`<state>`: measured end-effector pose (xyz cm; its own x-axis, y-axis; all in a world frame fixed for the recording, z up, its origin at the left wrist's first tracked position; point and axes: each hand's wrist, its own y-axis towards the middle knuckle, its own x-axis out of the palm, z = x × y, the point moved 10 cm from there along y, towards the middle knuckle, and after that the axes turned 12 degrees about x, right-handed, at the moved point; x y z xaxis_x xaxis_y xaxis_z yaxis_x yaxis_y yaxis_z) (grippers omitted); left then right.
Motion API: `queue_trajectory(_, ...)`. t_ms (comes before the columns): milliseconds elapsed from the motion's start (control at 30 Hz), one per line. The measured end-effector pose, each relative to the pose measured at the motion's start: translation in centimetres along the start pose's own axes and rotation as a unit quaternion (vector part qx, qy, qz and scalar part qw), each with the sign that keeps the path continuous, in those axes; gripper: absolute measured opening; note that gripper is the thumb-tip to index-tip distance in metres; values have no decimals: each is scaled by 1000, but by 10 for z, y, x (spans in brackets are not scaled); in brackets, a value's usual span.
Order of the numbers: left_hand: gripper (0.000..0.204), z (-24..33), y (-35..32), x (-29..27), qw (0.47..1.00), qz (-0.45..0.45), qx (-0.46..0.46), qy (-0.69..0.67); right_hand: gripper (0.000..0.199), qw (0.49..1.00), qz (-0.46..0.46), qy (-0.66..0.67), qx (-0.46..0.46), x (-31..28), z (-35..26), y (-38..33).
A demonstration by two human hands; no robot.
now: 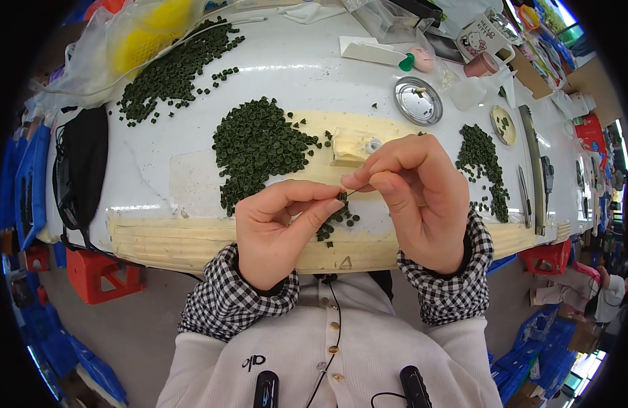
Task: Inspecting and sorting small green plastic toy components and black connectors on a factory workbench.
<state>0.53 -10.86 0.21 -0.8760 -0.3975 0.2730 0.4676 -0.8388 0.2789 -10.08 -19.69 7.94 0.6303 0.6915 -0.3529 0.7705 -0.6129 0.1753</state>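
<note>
Above the near part of the table my two hands meet at the fingertips. Thumb and forefinger of my left hand (276, 228) pinch a small dark green cup-shaped piece (342, 196). My right hand (426, 200) is closed in a pinch on a thin dark pin-like piece (353, 192), whose end reaches the green piece; whether it goes inside cannot be made out. Several loose green pieces (351, 219) lie below the fingers. A large heap of them (256, 146) is left of my hands, and a smaller heap (480, 160) is to the right. A cream block (348, 148) stands just beyond my hands.
Another green heap (178, 71) spreads at the far left. A round metal lid (418, 100), a shallow dish (503, 125), tweezers (524, 197) and a long metal bar (533, 170) lie to the right. A black bag (86, 166) rests at left; red stools (107, 275) stand below.
</note>
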Motion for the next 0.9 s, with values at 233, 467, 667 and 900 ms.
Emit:
queue_trajectory(233,16,1,0,0,1000,-1,10,11,9,941,237,-218,-107,-32,-12,3)
queue_trajectory(467,16,2,1,0,1000,5,13,2,18,918,216,-323,-76,-25,-8,5)
queue_trajectory(667,17,2,0,-6,1000,22,21,-7,27,975,117,-188,-20,-13,-13,-23)
queue_trajectory(900,18,4,1,-3,999,7,33,0,34,993,70,-99,-8,11,3,-34)
